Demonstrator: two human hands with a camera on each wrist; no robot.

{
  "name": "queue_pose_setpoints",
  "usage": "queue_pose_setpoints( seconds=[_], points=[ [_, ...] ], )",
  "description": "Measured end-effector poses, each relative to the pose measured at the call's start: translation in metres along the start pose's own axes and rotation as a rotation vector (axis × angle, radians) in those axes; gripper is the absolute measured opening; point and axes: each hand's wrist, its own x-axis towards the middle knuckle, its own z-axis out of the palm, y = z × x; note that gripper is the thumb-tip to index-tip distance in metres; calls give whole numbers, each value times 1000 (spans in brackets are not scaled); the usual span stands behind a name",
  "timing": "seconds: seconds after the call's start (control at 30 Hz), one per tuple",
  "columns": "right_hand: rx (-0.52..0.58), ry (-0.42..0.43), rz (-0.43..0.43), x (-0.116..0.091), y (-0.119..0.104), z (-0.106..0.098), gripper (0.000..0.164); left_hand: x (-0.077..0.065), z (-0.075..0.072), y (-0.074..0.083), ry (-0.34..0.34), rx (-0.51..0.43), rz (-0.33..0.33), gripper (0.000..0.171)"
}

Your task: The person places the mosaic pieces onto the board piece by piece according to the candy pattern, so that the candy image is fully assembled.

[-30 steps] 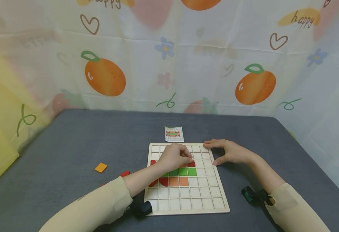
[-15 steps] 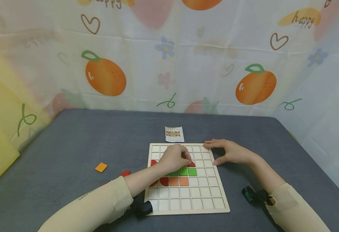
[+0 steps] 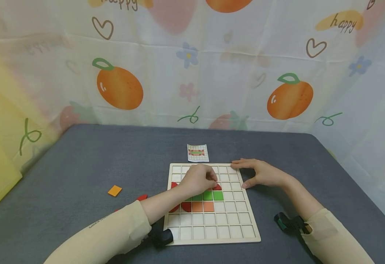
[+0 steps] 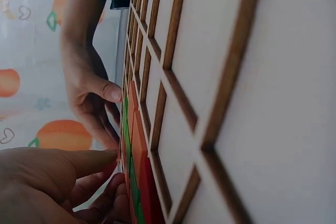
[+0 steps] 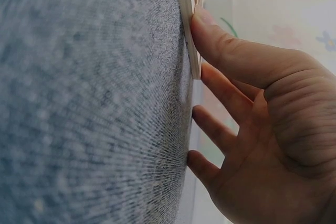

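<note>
A pale wooden grid board (image 3: 212, 229) lies on the table with coloured tiles in its middle rows. My left hand (image 3: 197, 179) reaches over it, thumb and fingertips pinched at a red tile (image 3: 217, 187) in the upper coloured row; the hand partly hides that row. Green tiles (image 3: 218, 195) line the row below, then orange tiles (image 3: 208, 206) and a rounded red tile (image 3: 186, 206). In the left wrist view the thumb and fingers meet close to the board. My right hand (image 3: 265, 173), fingers spread and fairly straight, rests at the board's upper right corner, its thumb touching the right edge.
A small card (image 3: 197, 153) with a printed coloured grid pattern lies behind the board. Left of the board are a loose orange tile (image 3: 114, 190) and a red piece (image 3: 142, 197) partly covered by the left sleeve (image 3: 113, 229). A patterned curtain (image 3: 225, 73) hangs behind the table.
My left fingertips have shifted slightly left at the red tile, and less of the neighbouring orange shows. The right hand and board have stayed put.
</note>
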Motion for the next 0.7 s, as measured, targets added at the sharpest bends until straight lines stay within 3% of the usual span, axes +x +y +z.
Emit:
queue_pose_setpoints(
  seconds=[0.2, 0.43, 0.7],
  points=[
    [-3, -1, -3, 0, 0, 0, 74, -2, -9, 8, -4, -38, -17, 5],
    [-2, 0, -3, 1, 0, 0, 74, -8, -36, 20, -1, -84, 6, 6],
    [-12, 5, -3, 1, 1, 0, 75, -27, -72, -2, -36, -66, -3, 9]
  ],
)
